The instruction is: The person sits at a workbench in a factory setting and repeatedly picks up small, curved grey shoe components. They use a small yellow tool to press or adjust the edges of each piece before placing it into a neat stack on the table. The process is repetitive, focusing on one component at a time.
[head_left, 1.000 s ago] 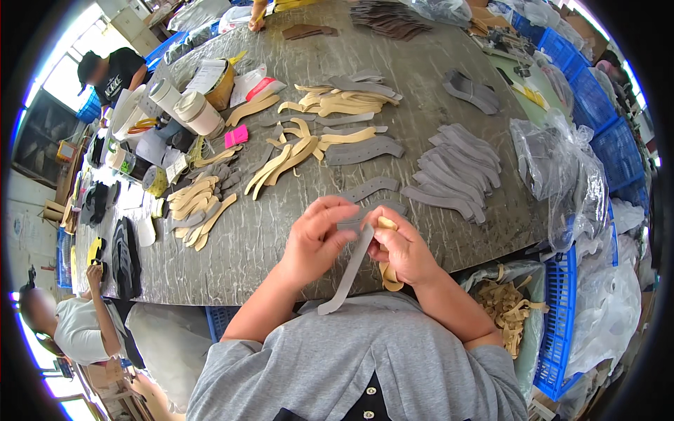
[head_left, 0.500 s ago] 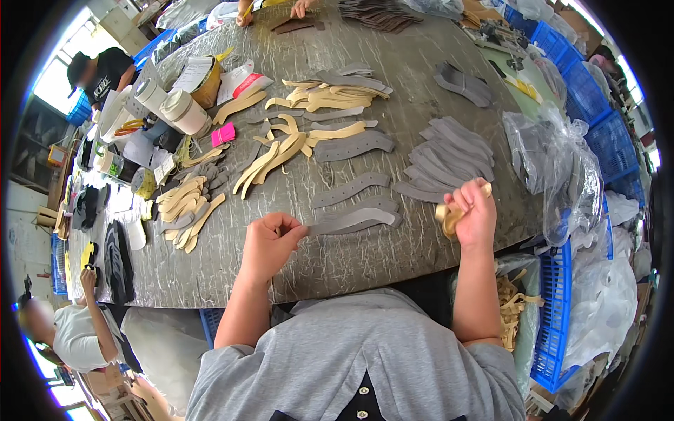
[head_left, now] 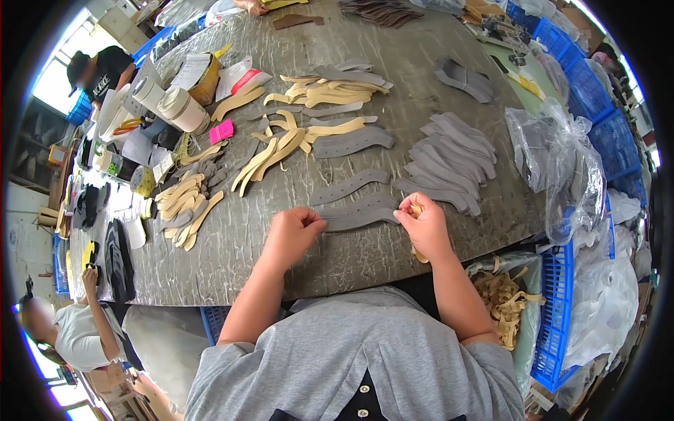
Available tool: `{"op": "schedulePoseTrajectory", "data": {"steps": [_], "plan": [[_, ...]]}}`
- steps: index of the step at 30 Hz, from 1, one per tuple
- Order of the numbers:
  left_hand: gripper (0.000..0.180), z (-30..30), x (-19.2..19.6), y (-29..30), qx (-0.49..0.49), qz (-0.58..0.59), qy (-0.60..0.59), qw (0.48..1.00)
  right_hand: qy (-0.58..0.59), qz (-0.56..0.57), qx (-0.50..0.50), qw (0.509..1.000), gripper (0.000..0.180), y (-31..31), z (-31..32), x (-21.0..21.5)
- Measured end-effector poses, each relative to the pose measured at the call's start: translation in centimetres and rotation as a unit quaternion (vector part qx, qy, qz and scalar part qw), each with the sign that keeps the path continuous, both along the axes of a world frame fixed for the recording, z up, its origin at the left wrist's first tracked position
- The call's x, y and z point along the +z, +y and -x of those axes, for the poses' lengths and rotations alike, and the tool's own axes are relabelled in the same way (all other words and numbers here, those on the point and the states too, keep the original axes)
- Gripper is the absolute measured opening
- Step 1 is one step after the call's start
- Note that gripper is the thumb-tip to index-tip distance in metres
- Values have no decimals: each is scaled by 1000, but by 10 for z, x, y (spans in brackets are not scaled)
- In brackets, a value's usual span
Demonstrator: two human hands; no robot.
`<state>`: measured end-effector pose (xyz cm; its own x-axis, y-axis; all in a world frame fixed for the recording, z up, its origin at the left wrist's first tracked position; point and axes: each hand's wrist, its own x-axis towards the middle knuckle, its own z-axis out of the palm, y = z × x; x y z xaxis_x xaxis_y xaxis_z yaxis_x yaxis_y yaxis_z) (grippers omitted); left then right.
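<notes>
A curved grey strip point(head_left: 361, 220) stretches between my two hands, low over the table. My left hand point(head_left: 293, 235) pinches its left end between thumb and fingertips. At the right end, my right hand point(head_left: 430, 228) is closed on the strip's tip, and a crumpled cream peel point(head_left: 419, 255) pokes out of the same hand. Just beyond lies another grey strip point(head_left: 351, 187) with a row of small dark holes. To the right of it a fanned pile of grey strips point(head_left: 449, 161) is close to my right hand.
Cream and grey strips point(head_left: 330, 91) lie heaped farther back, with more cream pieces point(head_left: 184, 203) at left. Tubs point(head_left: 184, 112) and papers stand at the table's left. A blue crate point(head_left: 554, 309) and a bag of cream scraps point(head_left: 507, 298) are at right. Co-workers are nearby.
My right hand has come left and down onto the strip's right end, cream peel still in it. My left hand has shifted slightly right. The pale strip face now looks plain grey.
</notes>
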<state>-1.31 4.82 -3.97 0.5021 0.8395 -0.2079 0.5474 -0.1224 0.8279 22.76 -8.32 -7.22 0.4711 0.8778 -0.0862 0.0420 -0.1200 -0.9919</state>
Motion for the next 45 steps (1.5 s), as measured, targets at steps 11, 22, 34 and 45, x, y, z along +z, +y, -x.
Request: {"op": "schedulePoseTrajectory", "data": {"steps": [11,22,34,45], "plan": [[15,-2,-19,7,-21,-24,36,999,-159,25,-31,986,15,6,6,-11],[15,-6,-8,4,-28,-46,72,996,-457,44,-12,888,7,7,21,1],[13,-4,-16,0,-49,-174,42,983,-560,47,136,816,38,-12,37,7],[20,-14,17,-19,-5,-29,-140,990,-169,-11,4,985,25,-20,-8,6]]}}
